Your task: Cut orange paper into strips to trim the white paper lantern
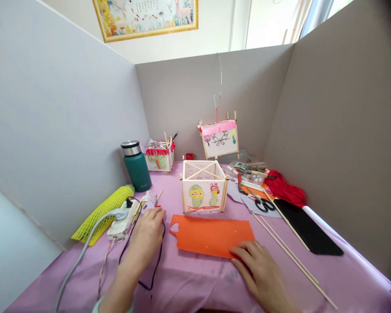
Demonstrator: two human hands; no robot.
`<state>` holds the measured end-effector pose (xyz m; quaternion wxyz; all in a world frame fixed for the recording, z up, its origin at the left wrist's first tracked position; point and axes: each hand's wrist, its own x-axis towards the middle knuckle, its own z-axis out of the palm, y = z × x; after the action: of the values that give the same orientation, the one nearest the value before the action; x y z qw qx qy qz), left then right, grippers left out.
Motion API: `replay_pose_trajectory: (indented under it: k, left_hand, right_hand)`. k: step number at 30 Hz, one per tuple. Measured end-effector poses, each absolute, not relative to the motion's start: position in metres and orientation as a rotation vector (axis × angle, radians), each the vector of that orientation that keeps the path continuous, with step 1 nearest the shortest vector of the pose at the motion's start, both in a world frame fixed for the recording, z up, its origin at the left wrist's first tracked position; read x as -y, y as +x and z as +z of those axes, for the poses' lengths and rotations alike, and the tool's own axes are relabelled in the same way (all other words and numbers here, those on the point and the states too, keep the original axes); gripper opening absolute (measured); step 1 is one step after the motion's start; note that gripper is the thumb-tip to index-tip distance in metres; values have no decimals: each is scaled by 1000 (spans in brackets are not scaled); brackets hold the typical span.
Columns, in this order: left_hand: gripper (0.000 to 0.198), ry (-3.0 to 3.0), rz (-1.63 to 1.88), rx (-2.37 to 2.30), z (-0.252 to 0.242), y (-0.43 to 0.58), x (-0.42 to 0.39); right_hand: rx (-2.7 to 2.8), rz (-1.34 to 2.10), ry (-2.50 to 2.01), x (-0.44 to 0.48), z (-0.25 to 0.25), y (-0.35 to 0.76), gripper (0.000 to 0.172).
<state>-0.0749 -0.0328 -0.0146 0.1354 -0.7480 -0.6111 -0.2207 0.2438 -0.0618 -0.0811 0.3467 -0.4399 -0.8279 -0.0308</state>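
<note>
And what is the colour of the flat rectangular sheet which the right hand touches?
The flat rectangular sheet is bright orange, seen best in the head view.

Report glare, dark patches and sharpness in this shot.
Head view: glare washes out the bright white area at upper right; head view: dark, blurred shading covers the right edge; head view: the rectangular orange paper sheet looks fairly evenly lit, its cutout distinct.

We see orange paper (211, 237), lilac tablecloth (189, 278), teal bottle (137, 171) with silver lid (130, 149), yellow-green netting (97, 215), white box (204, 187) patterned with green-yellow-red drawings (196, 197), red cloth (285, 188).
</note>
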Motion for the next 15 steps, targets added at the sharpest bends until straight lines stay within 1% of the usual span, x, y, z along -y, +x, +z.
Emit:
replay_pose_trajectory:
  k: [2,5,9,11,13,15]
  left_hand:
    - [30,-2248,-855,1675,-13,-58,38]
    - [27,-2310,-1116,1620,-7,-34,38]
    - [15,-2175,-1509,1696,16,-12,25]
    - [13,-2082,-1676,1656,31,0,26]
    - [13,-2103,-1734,1480,40,17,36]
    - [17,-2292,-1639,1190,37,37,50]
  right_hand:
    - [2142,-86,-1136,62,-82,244,15]
    - [2137,-101,-1122,61,-82,244,15]
    - [2150,-148,-1079,59,-81,244,13]
    - [2156,-175,-1048,58,-81,245,13]
    - [2157,-193,-1022,56,-83,247,13]
    - [2158,-190,-1017,55,-87,248,13]
